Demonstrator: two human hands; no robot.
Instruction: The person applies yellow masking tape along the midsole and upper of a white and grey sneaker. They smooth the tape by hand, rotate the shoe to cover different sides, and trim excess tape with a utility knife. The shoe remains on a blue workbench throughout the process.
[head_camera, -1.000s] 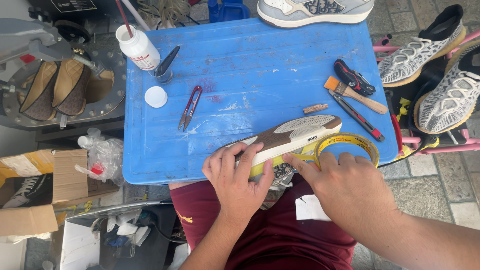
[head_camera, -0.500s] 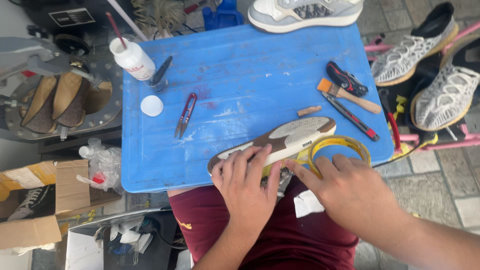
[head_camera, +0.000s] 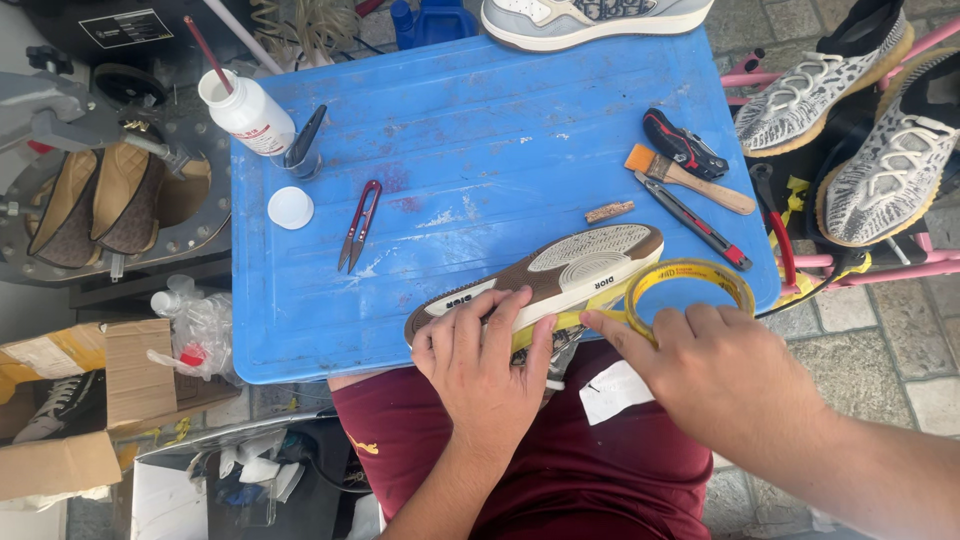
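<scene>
**Taping the sole edge**

While my left hand (head_camera: 480, 365) presses the shoe (head_camera: 545, 280) sole-up against the near edge of the blue worktop (head_camera: 500, 130), its fingers lie spread and flat over the sole rather than curled round it, so the shoe stays put as I see it. My right hand (head_camera: 720, 375) pinches the yellow tape roll (head_camera: 690, 290) between thumb and fingers, closed on its rim, with a strip drawn taut from the roll to the side of the sole. The shoe lies just left of the roll, under my left fingers, its toe towards the roll. Red snips (head_camera: 358, 225), a glue bottle (head_camera: 248, 112), a brush (head_camera: 690, 180) and a utility knife (head_camera: 695, 222) rest farther back.
</scene>
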